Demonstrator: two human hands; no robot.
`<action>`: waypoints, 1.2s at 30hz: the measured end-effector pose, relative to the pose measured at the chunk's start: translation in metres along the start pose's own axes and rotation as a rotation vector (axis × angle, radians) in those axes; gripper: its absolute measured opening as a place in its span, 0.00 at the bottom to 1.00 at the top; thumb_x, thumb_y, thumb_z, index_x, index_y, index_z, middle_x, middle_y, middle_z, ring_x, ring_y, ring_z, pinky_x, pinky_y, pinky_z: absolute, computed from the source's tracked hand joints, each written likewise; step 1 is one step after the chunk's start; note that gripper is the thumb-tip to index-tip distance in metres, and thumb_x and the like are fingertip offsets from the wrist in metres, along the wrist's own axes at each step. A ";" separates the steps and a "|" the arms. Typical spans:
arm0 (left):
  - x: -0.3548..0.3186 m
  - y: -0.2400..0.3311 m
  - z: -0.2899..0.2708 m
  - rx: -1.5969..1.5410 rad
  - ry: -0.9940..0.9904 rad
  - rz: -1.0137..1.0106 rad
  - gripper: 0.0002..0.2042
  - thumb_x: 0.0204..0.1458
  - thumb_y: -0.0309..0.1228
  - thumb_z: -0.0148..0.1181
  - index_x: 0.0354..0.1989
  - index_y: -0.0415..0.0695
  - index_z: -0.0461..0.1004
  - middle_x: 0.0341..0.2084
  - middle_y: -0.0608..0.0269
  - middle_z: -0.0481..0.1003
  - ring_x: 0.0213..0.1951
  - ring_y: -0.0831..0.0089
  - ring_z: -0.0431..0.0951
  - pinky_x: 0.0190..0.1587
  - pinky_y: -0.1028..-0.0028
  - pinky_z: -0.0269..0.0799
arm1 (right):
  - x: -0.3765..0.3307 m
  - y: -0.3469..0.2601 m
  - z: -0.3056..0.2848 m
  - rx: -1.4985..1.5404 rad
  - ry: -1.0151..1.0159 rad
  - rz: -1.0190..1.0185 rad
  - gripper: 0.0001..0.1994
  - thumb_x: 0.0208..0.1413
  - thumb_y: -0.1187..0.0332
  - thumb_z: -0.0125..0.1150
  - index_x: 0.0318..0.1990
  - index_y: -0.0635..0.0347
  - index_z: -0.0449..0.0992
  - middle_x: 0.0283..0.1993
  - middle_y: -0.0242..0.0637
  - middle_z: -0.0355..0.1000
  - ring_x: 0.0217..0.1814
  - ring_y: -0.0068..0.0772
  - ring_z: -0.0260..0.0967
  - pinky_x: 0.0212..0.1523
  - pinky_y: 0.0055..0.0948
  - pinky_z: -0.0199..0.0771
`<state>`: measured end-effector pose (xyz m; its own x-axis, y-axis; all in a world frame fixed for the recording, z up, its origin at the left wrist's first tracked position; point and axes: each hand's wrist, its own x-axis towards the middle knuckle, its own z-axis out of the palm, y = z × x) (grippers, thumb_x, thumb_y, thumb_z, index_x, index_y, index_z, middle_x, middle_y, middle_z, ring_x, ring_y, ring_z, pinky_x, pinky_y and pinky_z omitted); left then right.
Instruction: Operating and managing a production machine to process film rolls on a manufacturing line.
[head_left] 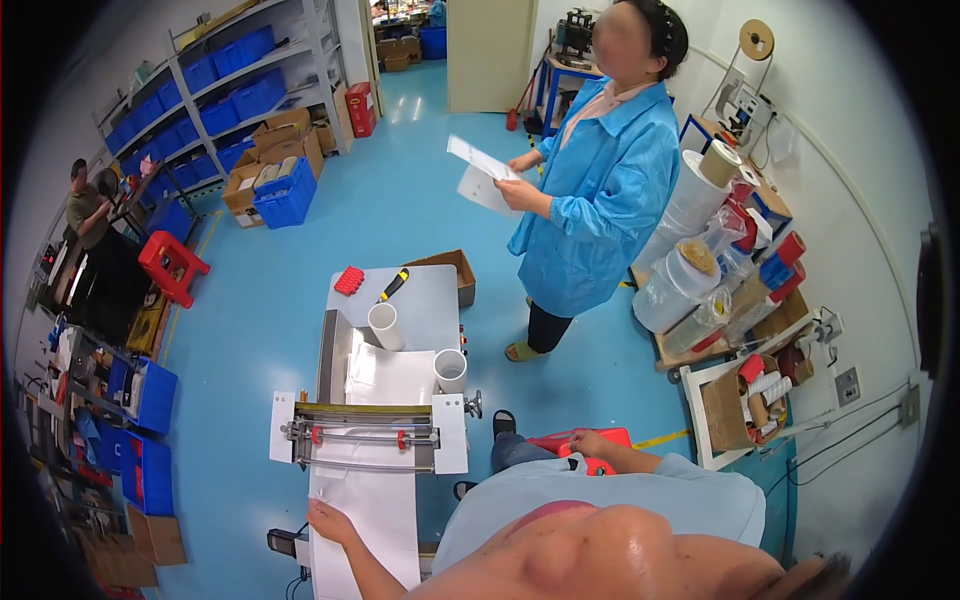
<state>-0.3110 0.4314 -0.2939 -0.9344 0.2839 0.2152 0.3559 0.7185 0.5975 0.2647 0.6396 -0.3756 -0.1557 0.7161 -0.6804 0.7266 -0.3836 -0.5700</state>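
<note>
My left hand (331, 521) is at the left edge of a long white sheet (375, 505), fingers closed on its edge. The sheet runs under a metal roller frame (370, 436) with white side plates and red collars, which stands across the narrow worktable. To my right, beside my leg, my right hand (588, 443) is closed at the edge of a red plastic stool (612, 464); its fingers are partly hidden. Beyond the rollers stand a white tube (384, 324) and a second white tube (450, 366). A hand wheel (473, 404) sits on the frame's right side.
A yellow-black cutter (394, 285) and red ribbed piece (349, 281) lie at the table's far end. A co-worker in a blue jacket (610, 200) holds papers (484, 176) at the right. Wrapped rolls (680, 285) line the right wall; blue bins (286, 192) stand at the back left.
</note>
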 end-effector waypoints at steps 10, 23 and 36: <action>-0.003 0.017 -0.011 0.057 -0.033 -0.099 0.13 0.55 0.36 0.49 0.34 0.37 0.73 0.30 0.50 0.73 0.34 0.52 0.73 0.38 0.60 0.67 | 0.005 0.033 0.008 -0.032 -0.063 -0.022 0.18 0.48 0.57 0.58 0.41 0.63 0.74 0.46 0.47 0.71 0.48 0.44 0.68 0.47 0.37 0.68; -0.004 0.022 -0.007 0.016 0.004 -0.136 0.15 0.55 0.39 0.51 0.27 0.37 0.68 0.25 0.51 0.72 0.29 0.52 0.72 0.32 0.60 0.66 | -0.005 0.018 0.000 0.139 -0.057 0.101 0.11 0.50 0.67 0.57 0.38 0.63 0.74 0.32 0.40 0.72 0.30 0.33 0.69 0.33 0.31 0.71; 0.005 0.021 -0.002 -0.046 -0.012 -0.192 0.19 0.60 0.43 0.42 0.38 0.37 0.70 0.32 0.46 0.74 0.36 0.49 0.73 0.38 0.60 0.68 | -0.019 -0.008 -0.008 -0.095 0.025 0.002 0.14 0.50 0.59 0.57 0.37 0.61 0.74 0.30 0.41 0.72 0.32 0.35 0.70 0.37 0.33 0.70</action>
<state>-0.3080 0.4472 -0.2790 -0.9847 0.1524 0.0843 0.1697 0.7302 0.6618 0.2676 0.6336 -0.3543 -0.1381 0.7303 -0.6690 0.7873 -0.3289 -0.5215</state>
